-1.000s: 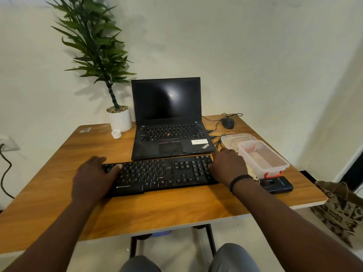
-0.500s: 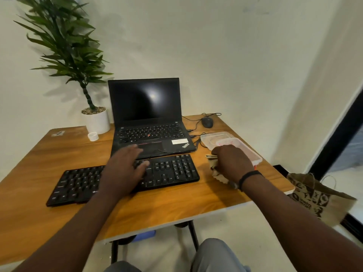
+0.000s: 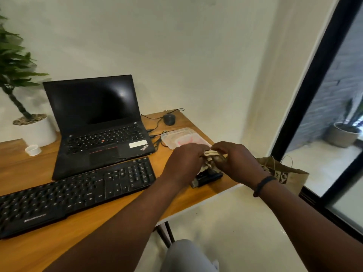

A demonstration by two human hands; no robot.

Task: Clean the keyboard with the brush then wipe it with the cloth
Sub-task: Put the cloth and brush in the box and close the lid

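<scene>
- Black keyboard (image 3: pixel 76 191) lying flat on the wooden table (image 3: pixel 29 169), at the near left, with no hand on it.
- Pale folded cloth (image 3: pixel 211 154) up off the table, just right of the keyboard's right end, held between two hands.
- Left hand (image 3: pixel 185 161) curled round the left side of the cloth, fingers tucked out of sight behind it.
- Right hand (image 3: pixel 235 160) gripping the right side of the cloth, fingers bent over the top, a dark band (image 3: pixel 262 184) round the wrist.
- No telling if a brush sits among the cloth; too blurry.
- Small dark flat thing (image 3: pixel 208 178) on the table right under the hands, near the table's right edge.
- Clear plastic box (image 3: pixel 180 139) just behind the hands, with red marks showing through.
- Open black laptop (image 3: pixel 98 122) behind the keyboard, screen dark.
- Dark mouse (image 3: pixel 169 119) at the far right corner, with thin black wires beside it.
- White pot (image 3: pixel 37 130) with a green plant (image 3: pixel 13 63) at the far left, and a small white cap (image 3: pixel 33 150) in front of it.
- Brown paper bag (image 3: pixel 282 173) on the floor to the right, past the table.
- Grey pot (image 3: pixel 342 134) far off behind the glass door.
</scene>
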